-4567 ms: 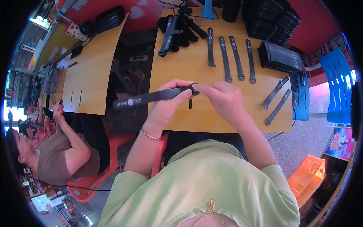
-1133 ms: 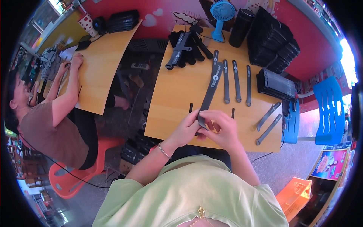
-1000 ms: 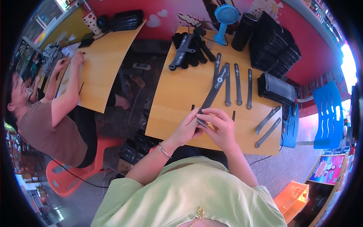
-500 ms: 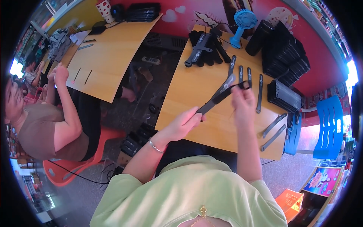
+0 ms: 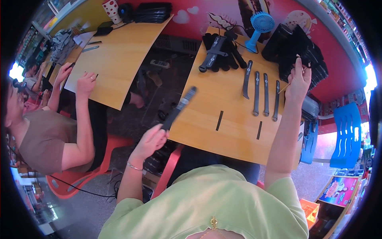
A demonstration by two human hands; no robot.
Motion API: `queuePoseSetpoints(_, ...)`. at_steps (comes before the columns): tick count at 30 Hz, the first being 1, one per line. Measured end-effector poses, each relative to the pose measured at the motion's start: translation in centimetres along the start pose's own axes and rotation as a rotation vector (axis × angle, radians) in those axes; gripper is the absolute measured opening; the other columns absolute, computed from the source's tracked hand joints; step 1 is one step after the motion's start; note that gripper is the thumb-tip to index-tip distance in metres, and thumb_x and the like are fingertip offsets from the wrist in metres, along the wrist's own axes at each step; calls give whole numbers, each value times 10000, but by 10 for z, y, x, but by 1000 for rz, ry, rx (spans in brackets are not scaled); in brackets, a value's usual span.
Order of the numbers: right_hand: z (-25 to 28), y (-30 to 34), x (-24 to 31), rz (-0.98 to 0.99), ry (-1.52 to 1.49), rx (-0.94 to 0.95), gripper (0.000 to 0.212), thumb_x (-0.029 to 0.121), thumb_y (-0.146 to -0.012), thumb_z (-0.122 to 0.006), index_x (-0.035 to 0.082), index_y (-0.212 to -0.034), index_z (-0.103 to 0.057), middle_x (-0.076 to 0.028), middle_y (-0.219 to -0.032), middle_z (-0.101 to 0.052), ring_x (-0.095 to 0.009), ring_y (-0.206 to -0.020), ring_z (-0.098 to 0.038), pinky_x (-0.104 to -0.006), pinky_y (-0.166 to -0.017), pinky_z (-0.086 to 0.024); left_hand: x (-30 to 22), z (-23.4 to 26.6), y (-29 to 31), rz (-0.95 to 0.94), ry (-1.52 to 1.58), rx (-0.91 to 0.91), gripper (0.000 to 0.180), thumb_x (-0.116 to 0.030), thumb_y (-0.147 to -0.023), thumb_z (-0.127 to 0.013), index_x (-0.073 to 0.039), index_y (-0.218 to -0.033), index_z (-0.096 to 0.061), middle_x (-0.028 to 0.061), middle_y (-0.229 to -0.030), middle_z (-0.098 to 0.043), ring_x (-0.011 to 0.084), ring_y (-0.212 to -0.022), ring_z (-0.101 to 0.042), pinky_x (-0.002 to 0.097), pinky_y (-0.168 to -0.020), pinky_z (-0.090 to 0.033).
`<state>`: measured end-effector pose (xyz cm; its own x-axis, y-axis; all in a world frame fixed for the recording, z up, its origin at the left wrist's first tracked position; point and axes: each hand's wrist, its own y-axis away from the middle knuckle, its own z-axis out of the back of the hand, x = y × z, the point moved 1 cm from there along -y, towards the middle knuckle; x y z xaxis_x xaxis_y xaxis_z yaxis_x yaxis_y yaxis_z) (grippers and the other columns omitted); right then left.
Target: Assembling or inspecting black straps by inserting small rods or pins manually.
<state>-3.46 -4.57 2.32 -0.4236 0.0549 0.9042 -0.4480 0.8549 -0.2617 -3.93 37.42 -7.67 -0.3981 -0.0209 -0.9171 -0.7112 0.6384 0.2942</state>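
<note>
At the table's near left edge, my left hand (image 5: 153,141) is closed on one end of a dark grey strap (image 5: 179,109). The strap's other end sticks up and is blurred by motion. My right hand (image 5: 299,81) is raised at the far right, in front of the black stack (image 5: 306,55), fingertips pinched together. A thin yellowish sliver shows beside that hand; I cannot make out what its fingers hold. Between my hands, several grey straps (image 5: 256,93) with pale prints lie in a row. Two short black strips (image 5: 219,120) lie nearer to me.
A blue fan (image 5: 262,23) and a heap of black straps (image 5: 217,51) stand at the back of the wooden table (image 5: 234,145). Another person (image 5: 43,139) works at the left table (image 5: 115,51). Blue chairs (image 5: 345,135) stand at the right.
My hands have moved apart. The left carried the strap left and down, off the tabletop; the right let go of it and went up and right to the black stack.
</note>
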Motion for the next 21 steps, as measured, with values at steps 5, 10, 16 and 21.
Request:
queuePoseSetpoints(5,-41,74,-2,459,604,402,138,64,-772,-694,75,-893,-630,16,-687,-599,-71,-550,-458,-223,-487,-356,-4,8,-4,-251,205,-216,378,-277,-976,-273,5,-961,-524,-29,-559,-351,64,-406,-304,186,-388,-258)
queuePoseSetpoints(10,-50,151,-64,788,918,726,159,63,-708,-652,137,-849,-645,-21,-789,-654,-192,-711,-620,-315,-604,-498,-6,0,-12,-281,409,-107,422,-289,-975,-251,16,-1035,-537,-15,-550,-362,76,-393,-302,200,-384,-254)
queuePoseSetpoints(16,-34,208,-106,543,1046,1025,156,203,-759,-637,123,-892,-650,-36,-922,-652,-205,-801,-636,-322,-642,-512,4,-4,-11,-222,444,-127,400,-292,-982,-258,-1,-980,-532,-10,-553,-378,75,-389,-312,200,-379,-252)
queuePoseSetpoints(21,-26,208,-94,526,959,1059,247,266,-777,-648,116,-974,-655,-60,-1062,-631,-226,-880,-636,-317,-693,-521,12,-5,-9,-230,427,-171,392,-311,-984,-269,-11,-989,-523,-4,-566,-393,84,-417,-349,203,-397,-284)
